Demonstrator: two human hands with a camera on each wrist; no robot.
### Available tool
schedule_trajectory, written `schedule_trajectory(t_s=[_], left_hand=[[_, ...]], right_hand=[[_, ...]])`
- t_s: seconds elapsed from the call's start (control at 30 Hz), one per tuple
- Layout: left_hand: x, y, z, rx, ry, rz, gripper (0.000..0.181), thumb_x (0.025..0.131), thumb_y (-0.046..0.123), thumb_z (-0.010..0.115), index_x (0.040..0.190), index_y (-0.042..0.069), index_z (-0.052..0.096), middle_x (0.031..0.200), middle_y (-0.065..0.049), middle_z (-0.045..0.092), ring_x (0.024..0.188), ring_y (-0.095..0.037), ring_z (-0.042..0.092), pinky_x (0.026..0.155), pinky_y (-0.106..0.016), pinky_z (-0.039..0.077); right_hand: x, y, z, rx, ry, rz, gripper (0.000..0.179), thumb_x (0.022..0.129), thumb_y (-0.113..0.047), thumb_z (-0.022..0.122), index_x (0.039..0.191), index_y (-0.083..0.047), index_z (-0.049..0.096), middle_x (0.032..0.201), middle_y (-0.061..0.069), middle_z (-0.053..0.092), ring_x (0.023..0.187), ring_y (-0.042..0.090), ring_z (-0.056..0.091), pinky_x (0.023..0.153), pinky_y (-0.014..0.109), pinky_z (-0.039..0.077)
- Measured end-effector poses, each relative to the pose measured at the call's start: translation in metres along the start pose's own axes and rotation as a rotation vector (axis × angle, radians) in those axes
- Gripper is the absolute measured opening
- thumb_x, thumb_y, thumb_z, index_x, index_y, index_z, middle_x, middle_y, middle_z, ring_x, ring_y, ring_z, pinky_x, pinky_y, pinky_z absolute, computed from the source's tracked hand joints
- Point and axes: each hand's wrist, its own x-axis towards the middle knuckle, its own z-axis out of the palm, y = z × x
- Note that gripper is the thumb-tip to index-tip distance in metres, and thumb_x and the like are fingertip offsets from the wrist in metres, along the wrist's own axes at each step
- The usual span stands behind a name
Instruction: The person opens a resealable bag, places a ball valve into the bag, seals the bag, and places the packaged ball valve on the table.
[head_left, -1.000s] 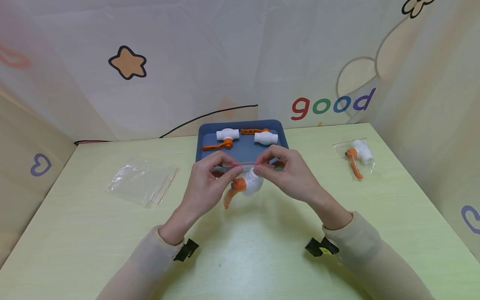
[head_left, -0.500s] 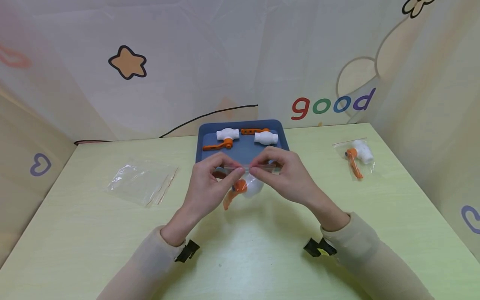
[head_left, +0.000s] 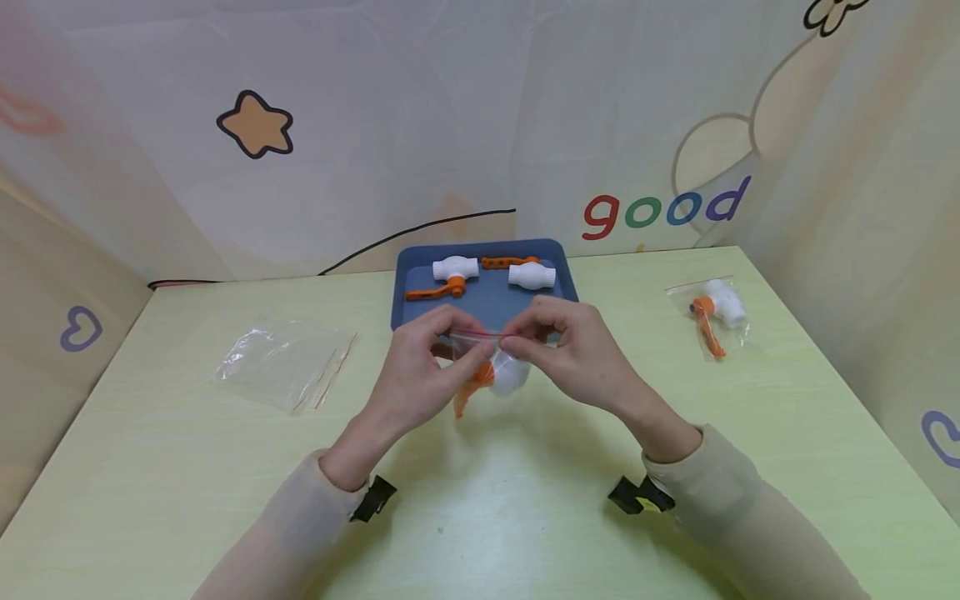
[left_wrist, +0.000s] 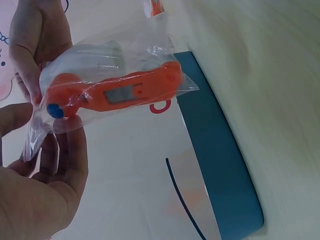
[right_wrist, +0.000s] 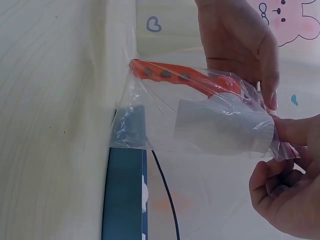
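Your left grip (head_left: 420,367) and right grip (head_left: 576,353) are both closed, pinching the top edge of the clear bag (right_wrist: 159,111), and the white-and-orange valve (right_wrist: 222,126) hangs inside it, just below them.

You are working in a booth-like tabletop station: cartoon-printed cloth (head_left: 420,108) is enclosing a pale table (head_left: 510,533) on three sides.
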Motion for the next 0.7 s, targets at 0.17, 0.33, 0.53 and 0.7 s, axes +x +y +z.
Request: schedule_trajectory(t_s=[0.17, 0.33, 0.53, 0.7], left_hand=[[0.0004, -0.0006, -0.0005, -0.003, -0.01, 0.01, 0.01, 0.094, 0.01, 0.077, 0.102, 0.005, 0.074, 0.097, -0.002, 0.07, 0.085, -0.012, 0.07, 0.071, -0.034, 0.059], [-0.0003, -0.0018, -0.0005, 0.0, -0.013, -0.003, 0.008, 0.096, 0.009, 0.074, 0.102, 0.004, 0.074, 0.097, -0.003, 0.07, 0.087, -0.014, 0.068, 0.072, -0.034, 0.058], [0.0, -0.0005, -0.002, 0.013, -0.005, -0.016, 0.007, 0.098, 0.005, 0.071, 0.104, 0.002, 0.071, 0.098, -0.005, 0.068, 0.086, -0.017, 0.063, 0.071, -0.033, 0.056], [0.0003, 0.0002, -0.0024, 0.014, -0.008, -0.037, 0.007, 0.099, 0.005, 0.068, 0.105, 0.001, 0.069, 0.1, -0.007, 0.066, 0.085, -0.019, 0.062, 0.07, -0.032, 0.055]], right_hand=[[0.0002, -0.0015, -0.0014, -0.013, -0.017, 0.007, 0.009, 0.091, -0.006, 0.079, 0.099, -0.007, 0.079, 0.083, -0.001, 0.064, 0.077, 0.02, 0.058, 0.065, 0.028, 0.048], [0.0009, -0.0018, -0.0021, -0.003, -0.028, 0.011, 0.009, 0.091, -0.006, 0.079, 0.099, -0.009, 0.078, 0.088, -0.002, 0.067, 0.081, 0.018, 0.06, 0.071, 0.033, 0.052], [0.0014, -0.002, -0.0074, 0.012, -0.033, 0.053, 0.01, 0.093, -0.007, 0.078, 0.103, -0.007, 0.076, 0.097, 0.001, 0.069, 0.087, 0.02, 0.061, 0.079, 0.041, 0.056], [0.0019, -0.0012, -0.0103, 0.024, -0.049, 0.092, 0.01, 0.094, -0.005, 0.075, 0.104, -0.004, 0.075, 0.097, 0.005, 0.068, 0.086, 0.022, 0.062, 0.077, 0.035, 0.059]])
